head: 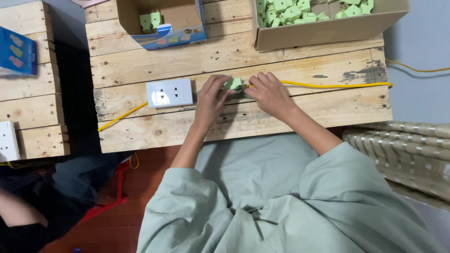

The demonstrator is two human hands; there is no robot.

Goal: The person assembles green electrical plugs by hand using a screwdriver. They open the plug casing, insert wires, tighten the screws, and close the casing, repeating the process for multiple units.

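In the head view, a small pale green plastic plug piece [233,84] is pinched between the fingertips of both hands above a rough wooden pallet table [243,61]. The left hand [209,100] is seen with its fingers curled around the near left side of the piece, and the right hand [270,93] is pressed against its right side, fingers bent over it. The piece is held near the middle of the table, just right of a white rectangular socket block [169,93] that lies flat on the planks. A yellow cable [328,85] is laid along the table from the right edge up to the hands, and another stretch of it is seen leaving the socket block toward the left front edge. At the far right of the table, an open brown cardboard box [323,29] filled with similar green pieces is placed. At the far left, a smaller open box with blue printed sides [164,23] is set, with a few green pieces inside. A second pallet table [33,93] stands to the left, bearing a blue carton [16,51] and another white socket block [7,140]. The sleeves worn are pale green.
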